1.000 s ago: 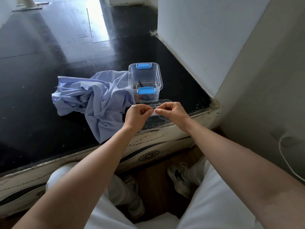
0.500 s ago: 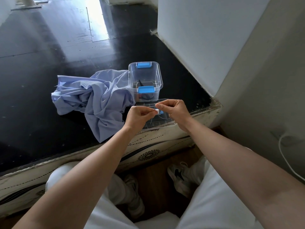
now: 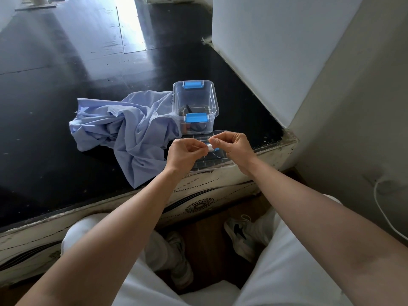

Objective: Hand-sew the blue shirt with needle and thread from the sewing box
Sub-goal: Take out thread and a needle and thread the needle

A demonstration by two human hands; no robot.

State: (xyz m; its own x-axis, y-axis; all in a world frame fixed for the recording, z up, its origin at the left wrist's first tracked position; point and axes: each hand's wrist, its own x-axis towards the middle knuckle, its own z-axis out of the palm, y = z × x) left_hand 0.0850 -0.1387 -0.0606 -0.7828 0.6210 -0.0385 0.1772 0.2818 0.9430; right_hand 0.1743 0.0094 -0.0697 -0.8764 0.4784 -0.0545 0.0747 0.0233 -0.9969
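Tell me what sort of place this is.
Likely a room at home, not a workshop: plain white walls, a black tabletop with a worn edge, and a wooden floor below. A blue shirt and sewing box lie on the tabletop.

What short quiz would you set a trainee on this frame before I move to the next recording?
1. True or false: the sewing box is closed, its lid clipped on.
2. Where does the blue shirt lie? A) inside the box B) on the dark surface, left of the box C) on the person's lap
3. Which hand pinches the small white spool?
Key: 1 false, the lid lies flat beneath the hands. 2 B. 3 the right hand; the left hand pinches the thread.
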